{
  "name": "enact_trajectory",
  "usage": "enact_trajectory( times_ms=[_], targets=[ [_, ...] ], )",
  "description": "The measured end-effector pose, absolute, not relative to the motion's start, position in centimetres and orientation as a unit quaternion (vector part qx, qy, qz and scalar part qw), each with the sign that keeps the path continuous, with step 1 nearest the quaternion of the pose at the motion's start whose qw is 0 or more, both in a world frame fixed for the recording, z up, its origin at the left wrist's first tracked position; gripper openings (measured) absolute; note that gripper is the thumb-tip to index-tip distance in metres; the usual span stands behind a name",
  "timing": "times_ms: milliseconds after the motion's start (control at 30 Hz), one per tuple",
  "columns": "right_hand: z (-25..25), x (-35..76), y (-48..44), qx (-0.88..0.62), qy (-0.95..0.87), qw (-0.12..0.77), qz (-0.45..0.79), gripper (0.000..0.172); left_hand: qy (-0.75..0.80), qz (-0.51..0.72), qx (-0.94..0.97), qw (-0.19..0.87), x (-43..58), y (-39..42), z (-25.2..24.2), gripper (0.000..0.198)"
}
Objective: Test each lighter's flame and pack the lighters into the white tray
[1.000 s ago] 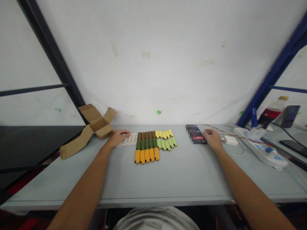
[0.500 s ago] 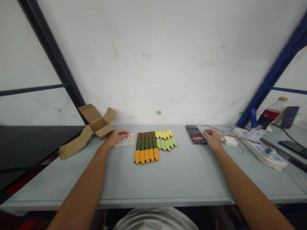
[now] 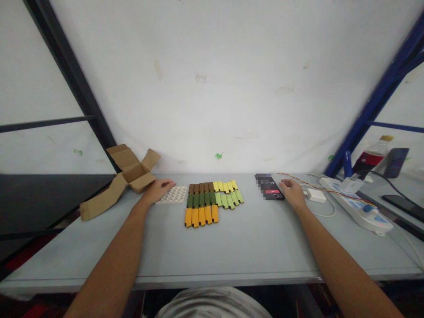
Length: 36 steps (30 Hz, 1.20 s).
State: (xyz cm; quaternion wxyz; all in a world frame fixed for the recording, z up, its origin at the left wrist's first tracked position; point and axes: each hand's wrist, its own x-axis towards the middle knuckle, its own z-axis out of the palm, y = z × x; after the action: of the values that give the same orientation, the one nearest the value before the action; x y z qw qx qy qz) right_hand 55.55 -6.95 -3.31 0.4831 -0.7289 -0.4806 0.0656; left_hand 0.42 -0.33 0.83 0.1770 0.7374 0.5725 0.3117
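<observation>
Grey table [image 3: 232, 247] against a white wall, bearing an opened cardboard box [image 3: 127, 174], rows of coloured blocks [image 3: 208, 199], a phone [image 3: 270, 189] with illegible screen touched by the open right hand [image 3: 291, 191], and a white tray [image 3: 174, 194] under the flat left hand [image 3: 158, 190].

A white tray [image 3: 173, 194] is set on the table [image 3: 232, 243]. Just right of the tray, rows of small blocks [image 3: 211, 201] are laid; left of it a cardboard box [image 3: 132, 170]; far right of it a phone [image 3: 270, 190].

Left hand [image 3: 159, 189] on white tray [image 3: 173, 194], right hand [image 3: 293, 191] beside phone [image 3: 270, 187].
</observation>
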Motion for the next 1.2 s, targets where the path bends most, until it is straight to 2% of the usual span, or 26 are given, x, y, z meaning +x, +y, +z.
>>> enact_trajectory(
  times_ms=[467,967,1133,1200],
  targets=[
    [-3.4,55.6,-6.9,-0.728,-0.480,0.483,0.078,0.044,0.566,0.323,0.736,0.182,0.5,-0.2,0.7,0.057],
    [-3.0,55.4,-7.2,-0.728,-0.476,0.487,0.076,0.040,0.572,0.320,0.732,0.185,0.9,-0.6,1.1,0.057],
    [-1.0,53.5,-8.4,-0.695,-0.498,0.518,0.010,0.035,0.571,0.325,0.730,0.190,0.6,-0.2,0.8,0.057],
    [0.3,51.1,-9.4,-0.650,-0.546,0.528,0.019,0.032,0.568,0.327,0.731,0.191,0.5,0.0,0.7,0.056]
  ],
)
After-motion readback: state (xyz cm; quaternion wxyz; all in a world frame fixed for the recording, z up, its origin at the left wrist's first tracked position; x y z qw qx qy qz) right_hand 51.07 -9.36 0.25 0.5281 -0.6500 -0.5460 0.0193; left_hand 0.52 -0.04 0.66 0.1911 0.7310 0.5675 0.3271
